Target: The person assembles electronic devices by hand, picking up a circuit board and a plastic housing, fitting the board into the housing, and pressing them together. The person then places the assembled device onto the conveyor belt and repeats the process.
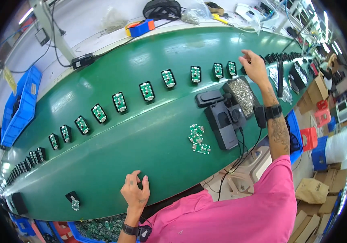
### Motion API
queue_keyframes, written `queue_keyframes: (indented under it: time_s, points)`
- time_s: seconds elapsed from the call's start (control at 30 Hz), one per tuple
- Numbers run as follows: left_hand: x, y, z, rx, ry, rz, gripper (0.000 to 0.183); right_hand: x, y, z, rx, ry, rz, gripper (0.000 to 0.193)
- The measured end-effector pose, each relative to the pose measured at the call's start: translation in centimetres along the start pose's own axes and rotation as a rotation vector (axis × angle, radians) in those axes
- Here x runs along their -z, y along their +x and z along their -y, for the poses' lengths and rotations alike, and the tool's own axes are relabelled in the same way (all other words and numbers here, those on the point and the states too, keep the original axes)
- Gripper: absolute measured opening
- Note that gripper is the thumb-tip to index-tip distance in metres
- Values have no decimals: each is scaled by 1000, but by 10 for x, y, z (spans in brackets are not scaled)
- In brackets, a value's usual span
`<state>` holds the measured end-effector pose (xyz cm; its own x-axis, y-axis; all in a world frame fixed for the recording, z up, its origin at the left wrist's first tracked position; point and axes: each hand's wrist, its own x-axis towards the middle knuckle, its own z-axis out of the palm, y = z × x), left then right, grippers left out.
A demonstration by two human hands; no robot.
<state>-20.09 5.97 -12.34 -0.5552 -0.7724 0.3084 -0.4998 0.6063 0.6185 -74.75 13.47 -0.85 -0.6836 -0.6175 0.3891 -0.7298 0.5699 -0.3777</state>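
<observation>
My left hand [135, 189] rests low over the green work table near its front edge, thumb apart from loosely bent fingers. A small dark patch shows between thumb and forefinger; I cannot make out whether it is an object or shadow. My right hand [254, 67] reaches to the far right, fingers apart and nothing visible in them. Just left of it stands a black housing with a green circuit board [231, 69], last in a spaced row of such housings [146, 91] curving across the table. Several loose green circuit boards [197, 137] lie between my hands.
A box of small metal parts [241, 95] stands beside a black device [221, 125] with cables under my right forearm. A black housing with a board [73, 200] sits at front left. Blue bins [20, 107] line the left edge. More black housings [284, 57] crowd the far right.
</observation>
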Motion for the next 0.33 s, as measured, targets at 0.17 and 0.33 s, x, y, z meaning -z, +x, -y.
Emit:
queue_keyframes:
  time_s: [0.17,0.33]
  points:
    - [-2,-6,5,46,48,-3,23,55,-67,48,294,182,83,25]
    - [-2,-4,3,30,34,0,23,54,-151,57,136,264,78,17]
